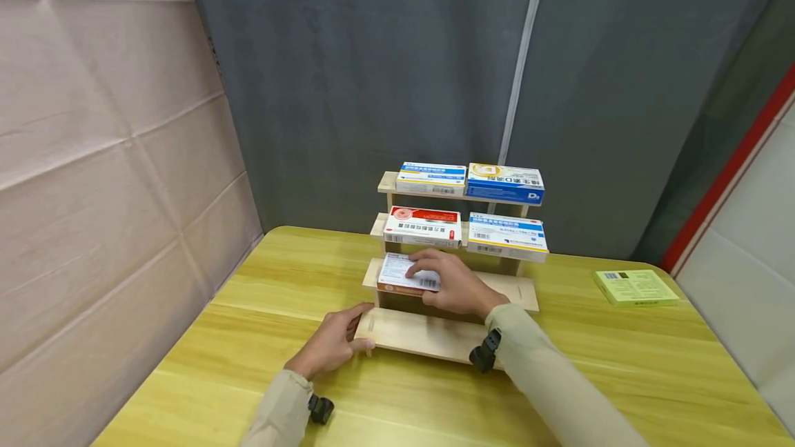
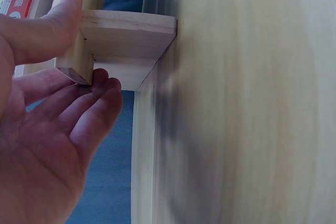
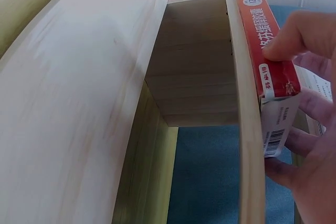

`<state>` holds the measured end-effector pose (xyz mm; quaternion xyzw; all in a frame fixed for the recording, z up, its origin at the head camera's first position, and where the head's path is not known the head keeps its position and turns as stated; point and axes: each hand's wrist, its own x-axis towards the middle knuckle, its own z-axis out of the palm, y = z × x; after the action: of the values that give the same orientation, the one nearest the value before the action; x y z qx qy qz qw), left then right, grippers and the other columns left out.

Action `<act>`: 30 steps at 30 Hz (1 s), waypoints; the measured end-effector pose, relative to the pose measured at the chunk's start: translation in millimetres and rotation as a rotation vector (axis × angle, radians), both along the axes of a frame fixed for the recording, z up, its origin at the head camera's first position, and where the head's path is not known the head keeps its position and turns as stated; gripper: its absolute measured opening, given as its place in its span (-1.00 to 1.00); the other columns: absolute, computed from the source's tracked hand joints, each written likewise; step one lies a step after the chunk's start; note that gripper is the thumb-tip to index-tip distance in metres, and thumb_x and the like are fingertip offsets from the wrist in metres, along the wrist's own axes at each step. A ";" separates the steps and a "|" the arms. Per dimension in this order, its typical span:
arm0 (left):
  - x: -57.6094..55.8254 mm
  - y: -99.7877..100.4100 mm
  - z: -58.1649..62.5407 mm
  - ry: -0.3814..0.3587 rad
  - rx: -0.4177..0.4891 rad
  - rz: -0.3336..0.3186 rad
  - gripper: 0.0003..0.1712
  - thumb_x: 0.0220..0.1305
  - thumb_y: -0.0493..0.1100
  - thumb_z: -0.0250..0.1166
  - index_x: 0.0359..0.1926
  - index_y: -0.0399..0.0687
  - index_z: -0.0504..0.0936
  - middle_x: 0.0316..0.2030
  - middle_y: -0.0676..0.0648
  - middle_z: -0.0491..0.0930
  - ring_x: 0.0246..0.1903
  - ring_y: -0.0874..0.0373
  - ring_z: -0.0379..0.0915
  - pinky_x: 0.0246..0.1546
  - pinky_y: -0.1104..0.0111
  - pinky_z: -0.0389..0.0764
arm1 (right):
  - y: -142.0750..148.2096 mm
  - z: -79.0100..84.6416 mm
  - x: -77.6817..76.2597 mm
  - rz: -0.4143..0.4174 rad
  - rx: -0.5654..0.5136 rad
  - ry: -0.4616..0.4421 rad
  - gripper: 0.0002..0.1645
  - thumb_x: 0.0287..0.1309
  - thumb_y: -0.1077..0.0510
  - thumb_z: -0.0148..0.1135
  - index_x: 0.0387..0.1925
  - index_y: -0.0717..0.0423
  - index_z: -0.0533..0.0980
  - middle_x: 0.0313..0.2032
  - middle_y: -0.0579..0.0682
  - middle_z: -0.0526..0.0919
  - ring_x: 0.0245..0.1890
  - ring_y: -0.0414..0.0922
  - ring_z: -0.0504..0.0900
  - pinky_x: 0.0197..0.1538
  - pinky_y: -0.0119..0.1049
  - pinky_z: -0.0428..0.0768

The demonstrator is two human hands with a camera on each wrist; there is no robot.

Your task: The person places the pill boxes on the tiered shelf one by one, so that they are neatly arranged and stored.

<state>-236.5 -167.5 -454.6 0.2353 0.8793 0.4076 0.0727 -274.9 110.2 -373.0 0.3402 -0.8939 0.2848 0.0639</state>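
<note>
A tiered wooden display stand (image 1: 428, 334) stands on the table. My left hand (image 1: 332, 342) grips the left end of its lowest board, thumb on one face and fingers on the other, as the left wrist view shows. On the left of the second board from the bottom lies a white and red medicine box (image 1: 396, 270). My right hand (image 1: 458, 283) holds this box by its right part, with the thumb (image 3: 283, 45) against the red side in the right wrist view. The box touches the board there. Part of its top is hidden under my fingers.
Above it, the third board carries a red and white medicine box (image 1: 422, 227) and a blue and white one (image 1: 506, 233). The top board bears two more, one white-blue (image 1: 431, 178), one deep blue (image 1: 506, 183). A yellow-green box (image 1: 636, 287) lies at the table's right.
</note>
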 end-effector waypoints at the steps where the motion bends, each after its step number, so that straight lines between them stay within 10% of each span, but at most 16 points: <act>1: -0.2 0.1 -0.1 0.001 0.001 0.001 -0.23 0.33 -0.17 0.35 0.48 -0.24 0.27 0.41 -0.34 0.35 0.37 -0.15 0.39 0.32 0.15 0.56 | -0.1 -0.1 0.2 -0.002 0.004 0.001 -0.58 -0.02 0.27 0.36 -0.05 -0.07 0.68 0.28 0.02 0.55 0.33 0.08 0.49 0.42 0.10 0.50; 19: -0.6 2.2 -3.6 -0.025 0.032 -0.003 -0.21 0.32 -0.15 0.35 0.49 -0.23 0.25 0.43 -0.36 0.32 0.38 -0.19 0.37 0.31 0.17 0.57 | 51.6 -1.7 40.5 -0.050 0.006 0.079 -0.49 0.09 0.17 0.47 0.12 -0.07 0.61 0.35 0.12 0.49 0.36 0.16 0.44 0.35 0.31 0.46; 30: 0.5 1.6 -2.0 -0.014 0.022 0.006 -0.21 0.32 -0.13 0.35 0.48 -0.21 0.27 0.39 -0.37 0.38 0.33 -0.20 0.44 0.26 0.16 0.62 | 132.4 -10.7 76.1 -0.137 -0.078 0.323 -0.44 -0.15 0.42 0.52 -0.03 0.01 0.67 0.09 0.03 0.68 0.06 -0.10 0.68 -0.07 -0.19 0.80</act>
<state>-236.1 -165.9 -456.6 0.2306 0.8750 0.4190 0.0751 -198.8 242.6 -383.6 0.3169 -0.8813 0.2561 0.2392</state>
